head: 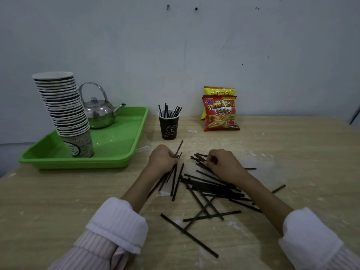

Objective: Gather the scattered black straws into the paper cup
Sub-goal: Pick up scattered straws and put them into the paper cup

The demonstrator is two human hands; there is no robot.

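A dark paper cup (169,127) stands upright at the middle back of the wooden table, with several black straws (169,111) sticking out of it. In front of it, a heap of scattered black straws (211,189) lies on the table between my arms. My left hand (162,158) is shut on a small bunch of straws (176,173) whose ends poke out above and below the fist. My right hand (224,165) rests on the far right part of the heap, fingers curled and pinching straws there.
A green tray (116,145) at the left holds a tall leaning stack of paper cups (64,112) and a metal kettle (100,112). Two snack bags (221,114) lean against the wall at the back right. The table's edge runs along the left.
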